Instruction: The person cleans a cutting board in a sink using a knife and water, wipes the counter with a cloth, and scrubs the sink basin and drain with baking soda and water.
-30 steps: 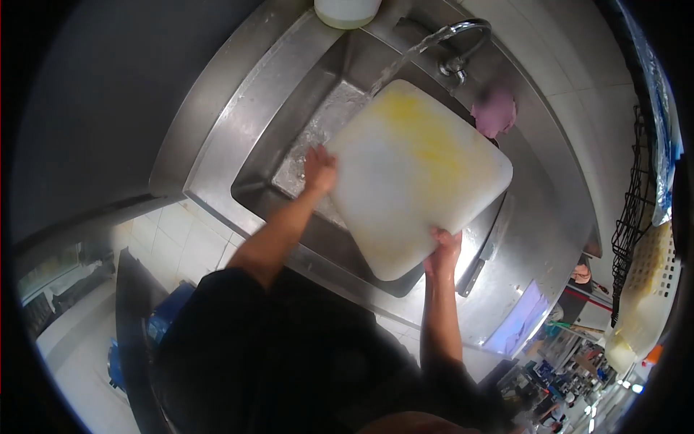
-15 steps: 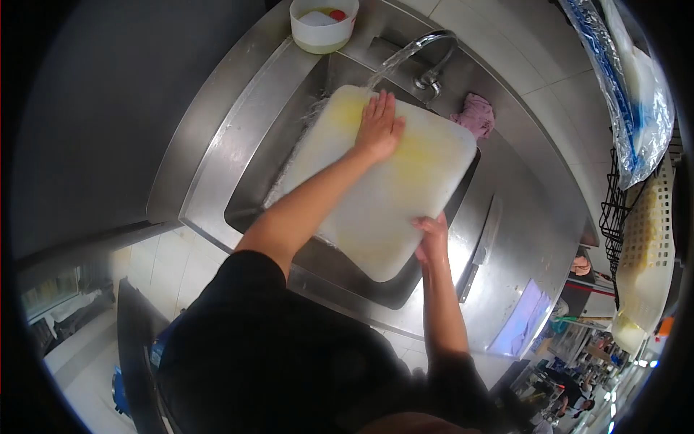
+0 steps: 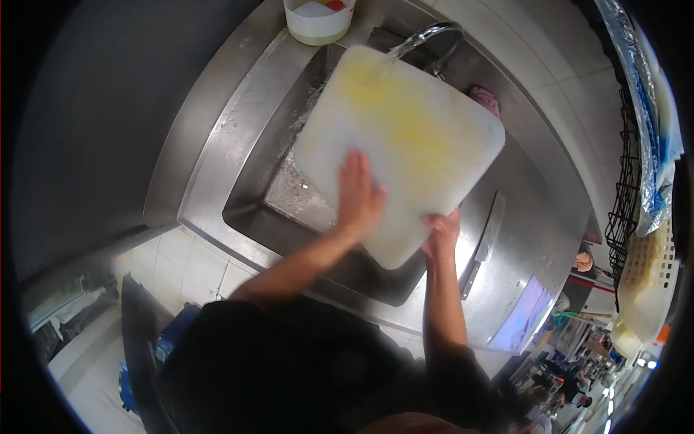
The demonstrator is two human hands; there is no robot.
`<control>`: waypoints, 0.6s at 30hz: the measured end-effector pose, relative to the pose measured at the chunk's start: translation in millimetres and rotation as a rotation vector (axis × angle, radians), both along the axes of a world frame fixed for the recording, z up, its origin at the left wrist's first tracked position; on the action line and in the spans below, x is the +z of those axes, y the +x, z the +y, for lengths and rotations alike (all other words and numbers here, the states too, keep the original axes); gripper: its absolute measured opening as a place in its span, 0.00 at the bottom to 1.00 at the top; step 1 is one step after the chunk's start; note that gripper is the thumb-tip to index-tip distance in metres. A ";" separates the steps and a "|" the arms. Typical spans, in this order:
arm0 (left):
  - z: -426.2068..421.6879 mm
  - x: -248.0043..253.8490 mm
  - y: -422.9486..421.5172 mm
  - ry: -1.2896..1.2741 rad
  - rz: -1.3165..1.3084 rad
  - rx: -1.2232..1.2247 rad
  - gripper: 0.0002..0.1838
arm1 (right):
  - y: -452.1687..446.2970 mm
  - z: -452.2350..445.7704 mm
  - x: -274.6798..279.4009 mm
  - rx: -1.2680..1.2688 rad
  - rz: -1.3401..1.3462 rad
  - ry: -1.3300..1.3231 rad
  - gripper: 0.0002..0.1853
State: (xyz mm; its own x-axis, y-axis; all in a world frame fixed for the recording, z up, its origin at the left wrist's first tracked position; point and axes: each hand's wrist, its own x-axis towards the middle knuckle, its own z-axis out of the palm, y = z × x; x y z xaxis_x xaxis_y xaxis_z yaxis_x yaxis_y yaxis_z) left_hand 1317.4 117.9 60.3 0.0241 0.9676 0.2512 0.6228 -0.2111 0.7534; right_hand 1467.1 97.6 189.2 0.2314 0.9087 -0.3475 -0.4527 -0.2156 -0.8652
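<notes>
A white cutting board (image 3: 434,173) with yellow stains is held tilted over the steel sink (image 3: 249,206). Water from the curved faucet (image 3: 437,30) runs onto its upper edge. My right hand (image 3: 442,233) grips the board's lower right edge, thumb on the face and the other fingers behind it. My left hand (image 3: 359,197) lies flat on the board's lower left part, fingers stretched out and slightly blurred. Wet, splashing water shows in the basin left of the board.
A knife (image 3: 486,242) lies on the steel counter (image 3: 528,210) to the right. Behind the board is a pink cloth (image 3: 485,100). A white tub (image 3: 319,20) stands at the back left corner. A perforated white basket (image 3: 647,267) and wire rack (image 3: 622,195) are at far right.
My left hand has slid down the board from near its top to its lower left. The board has shifted up and right, now under the water stream and covering more of the pink cloth.
</notes>
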 end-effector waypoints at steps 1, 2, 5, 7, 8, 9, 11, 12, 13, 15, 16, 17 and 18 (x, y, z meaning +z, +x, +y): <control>-15.6 36.5 11.5 -0.071 -0.106 -0.075 0.40 | -0.5 1.8 -14.0 -0.016 -0.001 0.018 0.27; -14.5 40.7 12.2 -0.070 -0.111 -0.077 0.40 | -2.2 6.1 -18.7 -0.018 -0.007 0.018 0.27; 1.3 24.8 -7.0 -0.019 0.013 -0.195 0.36 | -8.2 16.5 -26.3 0.004 -0.022 0.077 0.28; 32.3 -47.2 -36.3 -0.036 -0.019 -0.024 0.36 | -8.6 17.6 -20.9 -0.007 -0.067 0.066 0.28; 52.4 -89.2 -56.9 -0.081 -0.029 0.116 0.35 | -6.5 14.4 -17.2 -0.021 -0.121 0.042 0.29; 71.2 -122.7 -79.5 -0.204 -0.043 0.239 0.35 | -1.7 9.7 -14.4 -0.026 -0.118 0.046 0.29; 111.4 -109.7 -110.8 -0.595 -0.298 0.379 0.41 | 17.5 3.0 -8.7 -0.090 -0.165 0.073 0.29; 140.1 -131.0 -131.6 -0.600 -0.375 0.340 0.41 | 31.8 0.7 -8.1 -0.106 -0.166 0.075 0.29; 160.1 -152.7 -142.2 -0.610 -0.453 0.302 0.42 | 50.6 -3.5 -10.0 -0.087 -0.086 0.080 0.30; 176.6 -55.7 -150.2 -0.869 -0.860 0.009 0.38 | 85.9 -11.5 -19.6 -0.087 -0.010 0.086 0.31; 183.7 -7.9 -152.3 -1.111 -1.262 -0.294 0.35 | 102.9 -10.3 -30.6 -0.081 0.032 0.012 0.32; 183.9 6.4 -154.0 -1.125 -1.249 -0.306 0.35 | 110.8 -10.5 -45.2 -0.076 0.078 -0.065 0.32; 182.2 16.6 -159.4 -1.075 -1.102 -0.367 0.32 | 113.2 -9.6 -67.9 -0.091 0.082 -0.065 0.32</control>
State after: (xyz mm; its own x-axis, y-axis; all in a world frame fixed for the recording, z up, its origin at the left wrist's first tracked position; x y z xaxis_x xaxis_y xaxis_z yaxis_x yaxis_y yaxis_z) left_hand 1158.0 300.1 76.9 0.5632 0.6810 -0.4681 -0.2708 0.6873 0.6741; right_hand 1580.2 87.9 121.3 0.2803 0.8603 -0.4258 -0.5419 -0.2243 -0.8099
